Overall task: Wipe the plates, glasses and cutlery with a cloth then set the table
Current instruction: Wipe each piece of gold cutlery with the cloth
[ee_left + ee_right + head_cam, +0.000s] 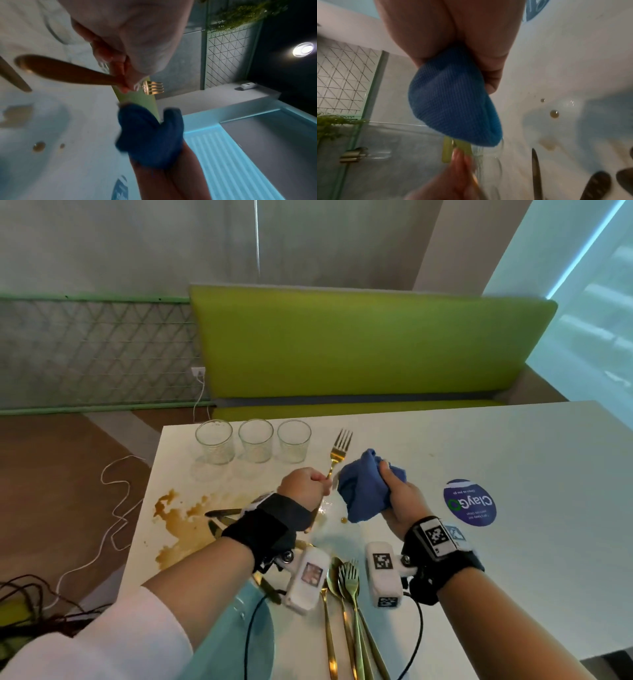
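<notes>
My left hand (305, 487) grips a gold fork (339, 450) by its handle, tines pointing up and away; the tines (153, 88) also show in the left wrist view. Just right of it, my right hand (397, 498) holds a bunched blue cloth (363, 487), apart from the fork by a small gap. The cloth (452, 102) fills the middle of the right wrist view. Three clear glasses (255, 441) stand in a row at the table's far left. Several gold spoons and forks (346, 594) lie near the front edge. A light blue plate (236, 631) sits under my left forearm.
A brown spill (178, 525) spreads over the white table's (513, 474) left side, with dark knives (222, 513) lying in it. A round blue sticker (469, 501) is on the right. A green bench (359, 344) stands behind the table. White cables (113, 508) trail on the floor at left.
</notes>
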